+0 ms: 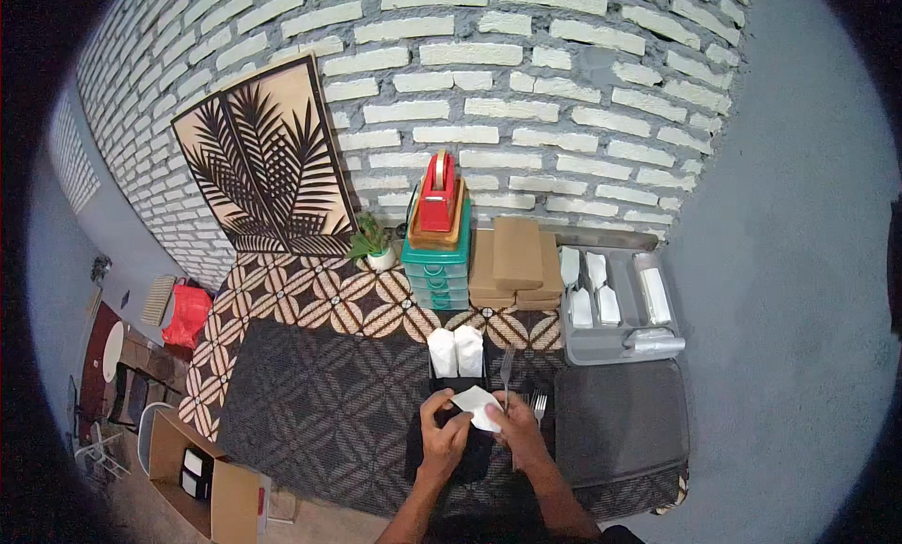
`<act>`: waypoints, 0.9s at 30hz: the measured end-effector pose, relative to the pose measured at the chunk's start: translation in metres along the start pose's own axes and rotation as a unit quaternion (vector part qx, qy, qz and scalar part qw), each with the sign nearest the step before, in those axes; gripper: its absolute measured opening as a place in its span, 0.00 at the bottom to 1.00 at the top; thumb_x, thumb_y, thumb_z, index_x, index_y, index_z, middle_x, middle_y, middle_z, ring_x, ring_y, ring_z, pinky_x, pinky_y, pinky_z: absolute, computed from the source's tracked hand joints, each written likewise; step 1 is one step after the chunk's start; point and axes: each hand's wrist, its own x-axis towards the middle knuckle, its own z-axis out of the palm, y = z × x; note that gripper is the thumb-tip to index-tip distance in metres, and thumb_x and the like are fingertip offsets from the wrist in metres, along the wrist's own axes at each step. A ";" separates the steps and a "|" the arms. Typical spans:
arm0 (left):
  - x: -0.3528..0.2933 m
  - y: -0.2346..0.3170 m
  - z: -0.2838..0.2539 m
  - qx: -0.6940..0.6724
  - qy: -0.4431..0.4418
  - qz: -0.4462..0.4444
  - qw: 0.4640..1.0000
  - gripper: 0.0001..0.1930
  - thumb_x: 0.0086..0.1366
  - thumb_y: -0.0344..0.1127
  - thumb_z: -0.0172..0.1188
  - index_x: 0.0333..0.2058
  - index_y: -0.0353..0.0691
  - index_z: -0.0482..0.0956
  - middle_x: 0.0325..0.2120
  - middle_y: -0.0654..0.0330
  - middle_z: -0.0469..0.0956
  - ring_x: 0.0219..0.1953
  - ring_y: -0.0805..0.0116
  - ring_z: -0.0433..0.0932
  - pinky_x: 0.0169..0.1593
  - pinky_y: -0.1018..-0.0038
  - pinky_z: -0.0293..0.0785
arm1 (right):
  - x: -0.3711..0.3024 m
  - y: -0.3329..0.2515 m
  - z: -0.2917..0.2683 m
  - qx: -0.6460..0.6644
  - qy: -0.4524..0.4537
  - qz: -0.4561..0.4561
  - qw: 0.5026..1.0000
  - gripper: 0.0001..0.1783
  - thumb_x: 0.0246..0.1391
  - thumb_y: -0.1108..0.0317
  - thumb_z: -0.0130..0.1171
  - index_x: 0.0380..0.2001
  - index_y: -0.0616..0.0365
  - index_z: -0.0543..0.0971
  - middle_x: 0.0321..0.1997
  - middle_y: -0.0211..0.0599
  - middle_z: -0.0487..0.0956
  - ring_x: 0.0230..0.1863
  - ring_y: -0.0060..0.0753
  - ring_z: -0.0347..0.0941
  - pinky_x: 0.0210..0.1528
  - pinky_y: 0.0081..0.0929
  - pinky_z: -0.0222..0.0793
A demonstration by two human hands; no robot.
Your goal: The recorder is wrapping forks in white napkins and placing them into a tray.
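Note:
In front of me, a white paper napkin (pixel 477 405) is held between my two hands. My left hand (pixel 443 431) pinches its left side with bent fingers. On the other side, my right hand (pixel 517 426) is closed, its thumb on the napkin. A metal fork (pixel 507 367) sticks up from the right hand, tines away from me; the handle is hidden by the fingers. More forks (pixel 539 405) lie just right of that hand, partly covered by it. Directly beyond the napkin, two white wrapped bundles (pixel 456 351) lie side by side in a black holder (pixel 458 384).
At the right are a grey compartment tray (pixel 596 349) with wrapped packs and a dark flat mat (pixel 620 422). Brown boxes (pixel 517 253), teal drawers (pixel 437 276) with a red tape dispenser (pixel 438 201) and a potted plant (pixel 380 253) line the wall. A cardboard box (pixel 235 497) stands lower left.

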 end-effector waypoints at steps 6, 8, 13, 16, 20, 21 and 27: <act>0.010 0.051 0.009 -0.559 0.291 -0.346 0.695 0.24 0.68 0.42 0.51 0.58 0.40 0.59 0.50 0.48 0.67 0.52 0.55 0.70 0.57 0.60 0.65 | -0.040 -0.009 0.020 -0.120 -0.012 -0.107 0.987 0.17 0.55 0.65 0.61 0.43 0.64 0.73 0.34 0.30 0.77 0.33 0.18 0.71 0.38 0.19 0.67; 0.017 0.060 -0.008 -0.789 0.138 -0.375 0.466 0.27 0.70 0.47 0.44 0.63 0.44 0.52 0.48 0.51 0.68 0.52 0.55 0.70 0.57 0.58 0.67 | -0.047 -0.008 0.023 -0.121 -0.064 -0.143 0.980 0.15 0.55 0.67 0.60 0.42 0.64 0.73 0.35 0.31 0.77 0.34 0.18 0.71 0.40 0.19 0.66; 0.013 0.057 -0.017 -0.793 0.185 -0.361 0.454 0.29 0.69 0.46 0.46 0.65 0.45 0.50 0.45 0.58 0.71 0.50 0.58 0.72 0.55 0.57 0.69 | -0.066 0.003 0.031 -0.128 -0.065 -0.190 0.971 0.12 0.55 0.70 0.60 0.38 0.63 0.70 0.32 0.28 0.74 0.30 0.15 0.66 0.33 0.16 0.62; 0.021 0.077 -0.030 -0.749 0.217 -0.399 0.483 0.27 0.70 0.45 0.45 0.64 0.47 0.52 0.39 0.61 0.70 0.41 0.65 0.72 0.50 0.61 0.71 | -0.073 0.012 0.030 -0.116 -0.053 -0.180 0.975 0.12 0.54 0.70 0.60 0.40 0.63 0.71 0.34 0.31 0.75 0.34 0.19 0.70 0.40 0.19 0.65; 0.016 0.087 -0.028 -0.723 0.230 -0.387 0.524 0.25 0.71 0.48 0.44 0.64 0.58 0.51 0.33 0.62 0.67 0.31 0.70 0.66 0.40 0.68 0.71 | -0.071 0.026 0.028 -0.156 0.000 -0.271 0.950 0.11 0.57 0.70 0.57 0.40 0.63 0.71 0.32 0.31 0.74 0.32 0.19 0.69 0.38 0.19 0.65; 0.015 0.083 -0.030 -0.723 0.232 -0.386 0.524 0.25 0.71 0.48 0.44 0.64 0.58 0.51 0.33 0.62 0.67 0.31 0.70 0.66 0.40 0.68 0.71 | -0.072 0.028 0.028 -0.187 0.023 -0.303 0.934 0.10 0.58 0.70 0.55 0.42 0.63 0.71 0.31 0.29 0.74 0.32 0.17 0.68 0.37 0.18 0.64; 0.016 0.066 -0.051 -0.778 0.266 -0.370 0.432 0.21 0.68 0.56 0.45 0.51 0.50 0.65 0.32 0.61 0.68 0.32 0.67 0.65 0.36 0.70 0.67 | -0.127 -0.018 0.029 -0.368 -0.006 -0.221 0.903 0.17 0.60 0.65 0.52 0.51 0.58 0.71 0.28 0.41 0.75 0.27 0.27 0.71 0.32 0.27 0.66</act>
